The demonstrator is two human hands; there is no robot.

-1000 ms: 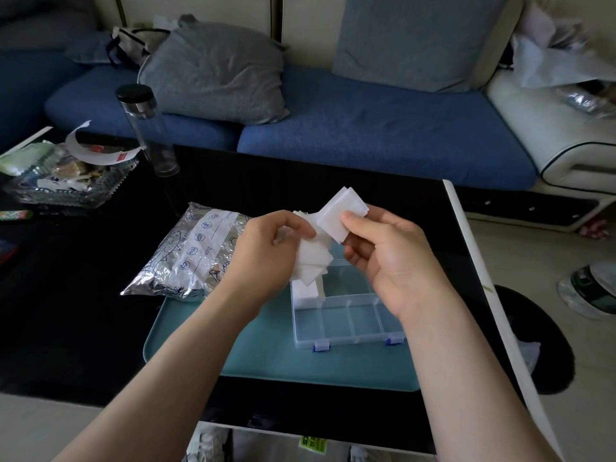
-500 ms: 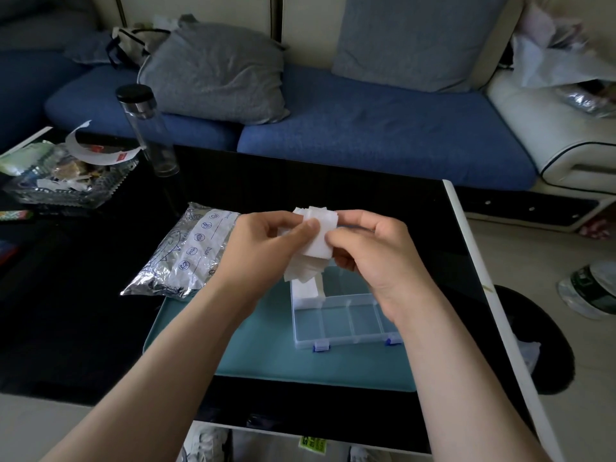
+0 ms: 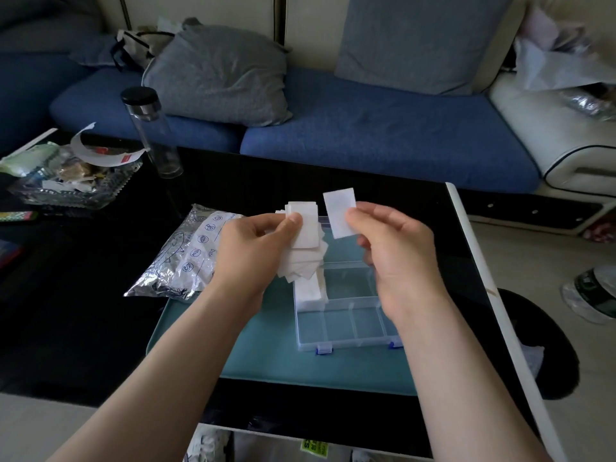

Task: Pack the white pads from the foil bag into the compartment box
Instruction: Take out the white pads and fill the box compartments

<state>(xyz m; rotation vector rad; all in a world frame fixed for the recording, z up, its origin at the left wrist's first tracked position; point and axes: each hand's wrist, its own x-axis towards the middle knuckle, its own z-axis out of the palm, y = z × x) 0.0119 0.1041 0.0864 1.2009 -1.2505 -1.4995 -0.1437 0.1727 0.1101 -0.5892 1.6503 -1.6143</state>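
**A:** So what changed there? Half a second before, both hands were bunched together on the pads.

**B:** Yeah, they'd split. The right hand (image 3: 393, 251) had peeled a single pad (image 3: 340, 211) off and drawn it away to the right. It was pinched near its lower edge between thumb and fingers, standing upright. The left hand (image 3: 256, 251) gripped the rest, a messy fanned stack of pads (image 3: 305, 238), thumb across the front.

**A:** Meaning for the job?

**B:** One pad freed up and ready to drop in, I'd guess. The box (image 3: 346, 323) sat open on the teal tray (image 3: 260, 358), right under both hands. Only a left-hand compartment held a pile of packed pads (image 3: 308, 291); the near row looked bare.

**A:** And the pad versus the grip?

**B:** Most of it stuck out above the fingertips, just beside the stack but not touching it. The foil bag (image 3: 186, 258) lay off to the left at the tray's far corner, with neither hand on it.
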